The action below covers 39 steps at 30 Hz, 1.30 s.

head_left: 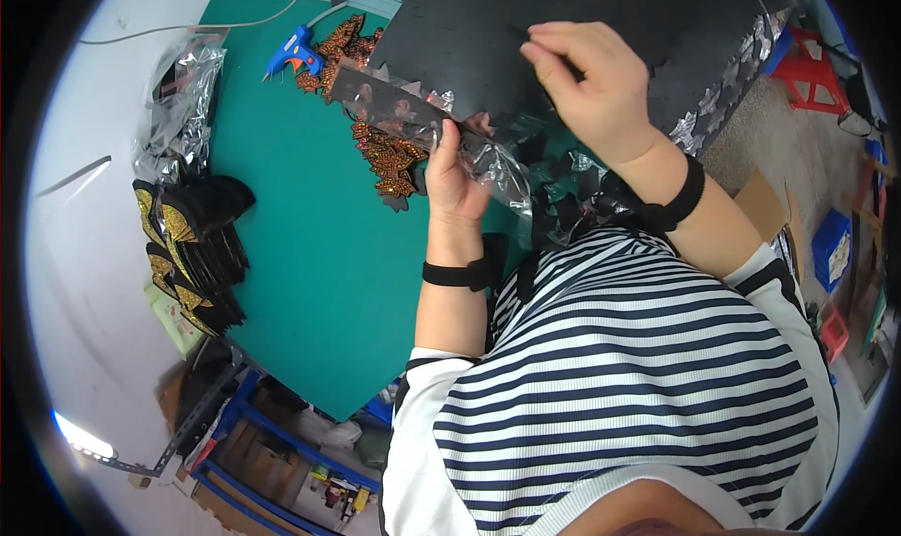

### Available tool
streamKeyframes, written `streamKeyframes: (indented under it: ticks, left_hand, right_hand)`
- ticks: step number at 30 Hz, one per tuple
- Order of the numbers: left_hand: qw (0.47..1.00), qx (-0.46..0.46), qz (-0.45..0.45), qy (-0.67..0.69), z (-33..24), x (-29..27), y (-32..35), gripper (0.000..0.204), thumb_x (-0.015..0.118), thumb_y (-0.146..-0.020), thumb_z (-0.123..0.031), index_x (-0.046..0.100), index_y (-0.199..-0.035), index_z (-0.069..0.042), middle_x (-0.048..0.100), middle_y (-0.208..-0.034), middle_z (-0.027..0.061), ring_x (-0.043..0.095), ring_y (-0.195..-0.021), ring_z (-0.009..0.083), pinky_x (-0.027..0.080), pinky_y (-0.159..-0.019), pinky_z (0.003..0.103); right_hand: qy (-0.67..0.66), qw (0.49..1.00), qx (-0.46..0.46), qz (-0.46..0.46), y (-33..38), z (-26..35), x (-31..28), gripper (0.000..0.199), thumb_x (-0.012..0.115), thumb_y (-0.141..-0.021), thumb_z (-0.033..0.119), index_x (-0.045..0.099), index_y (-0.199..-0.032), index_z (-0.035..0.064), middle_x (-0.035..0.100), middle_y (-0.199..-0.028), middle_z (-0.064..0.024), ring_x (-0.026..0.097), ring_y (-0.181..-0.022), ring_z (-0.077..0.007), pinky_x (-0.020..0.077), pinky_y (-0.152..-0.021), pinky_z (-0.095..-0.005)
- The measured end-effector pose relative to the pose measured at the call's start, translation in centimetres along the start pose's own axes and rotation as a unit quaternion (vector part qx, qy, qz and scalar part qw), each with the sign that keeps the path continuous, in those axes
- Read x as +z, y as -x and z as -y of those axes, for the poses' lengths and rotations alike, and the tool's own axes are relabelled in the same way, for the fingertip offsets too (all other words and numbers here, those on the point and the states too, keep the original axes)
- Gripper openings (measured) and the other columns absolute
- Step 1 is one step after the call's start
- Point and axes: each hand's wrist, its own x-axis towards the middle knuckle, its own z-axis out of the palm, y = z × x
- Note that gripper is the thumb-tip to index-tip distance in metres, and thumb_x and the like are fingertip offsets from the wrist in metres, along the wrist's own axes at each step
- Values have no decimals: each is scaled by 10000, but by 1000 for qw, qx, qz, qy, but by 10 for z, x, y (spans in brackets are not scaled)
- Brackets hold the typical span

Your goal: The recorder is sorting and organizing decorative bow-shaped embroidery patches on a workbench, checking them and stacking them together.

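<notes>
- The left hand grips a shiny clear plastic strip; its thumb lies pressed on top of the strip, and the other fingers are hidden beneath it.
- The strip runs up and left from that hand, over the green mat on the counter, and its lower end is crumpled just right of the hand.
- The right hand rests on a big black sheet, just right of and above the strip; its fingers are curled together and pinch something thin and dark, too small to make out.
- The black sheet is cut off by the top rim of the view.
- A heap of orange glittery pieces lies partly under the strip, so its full extent cannot be seen.
- A blue glue gun lies on the mat, left of the strip's far end.
- Stacked black and gold pieces sit well left of the strip, at the mat's edge.
- A bundle of silvery film lies above that stack; what it contains is unclear.
</notes>
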Motion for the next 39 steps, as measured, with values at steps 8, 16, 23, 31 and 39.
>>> streamKeyframes:
  ticks: [8, 16, 23, 31, 39]
  left_hand:
    - [999, 14, 37, 17, 2, 8, 0, 309, 571, -863, -199, 494, -1145, -98, 576, -1029, 41, 553, -931, 196, 453, -834, 343]
    - [998, 4, 56, -17, -1, 20, 2, 202, 596, -847, -165, 519, -1020, -94, 591, -918, 93, 609, -866, 250, 523, -722, 372]
    - [998, -15, 53, -2, -1, 22, -1, 182, 597, -844, -154, 535, -1007, -103, 593, -913, 42, 624, -831, 246, 535, -706, 380]
    - [999, 15, 48, -18, -2, 47, 10, 161, 597, -845, -159, 541, -975, -83, 594, -916, 50, 615, -854, 221, 519, -750, 370]
    - [993, 43, 81, -72, 0, 47, 8, 229, 548, -877, -187, 545, -998, 7, 616, -974, 142, 600, -902, 236, 484, -809, 363]
  right_hand:
    - [-6, 997, 17, 70, 12, 17, 15, 107, 711, -662, 111, 648, -735, 66, 649, -760, -36, 596, -678, -202, 481, -595, -283]
    - [-94, 975, 134, 152, 14, 14, -4, 129, 716, -682, 94, 660, -786, 42, 662, -835, -55, 599, -730, -182, 479, -628, -268]
    - [-88, 976, 112, 165, 10, 18, -12, 131, 713, -689, 79, 664, -802, 34, 662, -859, -62, 601, -740, -182, 482, -646, -264]
    - [-19, 992, 7, 128, -4, 41, 2, 154, 723, -653, 100, 643, -762, 26, 651, -821, -75, 594, -708, -220, 487, -635, -289]
    - [-361, 798, 456, 157, 6, 16, -1, 161, 625, -827, 123, 634, -865, -33, 631, -780, -34, 560, -720, -62, 444, -623, -201]
